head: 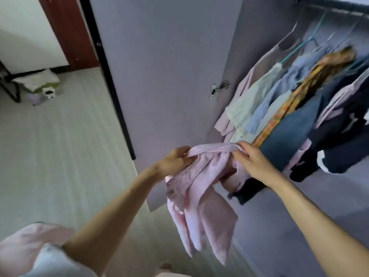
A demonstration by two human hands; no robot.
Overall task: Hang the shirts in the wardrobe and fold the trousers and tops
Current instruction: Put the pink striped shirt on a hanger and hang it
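1. Two hands in play, both on the same thing. The left hand (175,159) grips one end of the collar of a pink striped shirt (199,180), and the right hand (253,161) pinches the other end, so the collar is stretched between them.
2. One shirt being held, up in the air just in front of the open wardrobe (259,47). The rest of it dangles in bunched folds below the hands, so I can't tell which bits are sleeves.
3. One wardrobe door (169,66), swung open to the left of the hands. I count one metal hinge (219,88) on it.
4. Hanging clothes (289,108) on the rail (339,7): roughly seven or eight. There's pale pink, pale green, light blue, an orange patterned one, denim blue, then dark navy and another pink. They're blurry and overlapping, so that count is shaky. The right end of the row is cut off by the frame.
5. One teal hanger (297,48) is clear; the other hangers are too smeared to count.
6. Far left on the floor (60,146) there's a small pile of stuff (42,86) by a black frame. Can't make out what it is.
7. Bottom left corner, a pink fabric lump (26,242), partly cut off.
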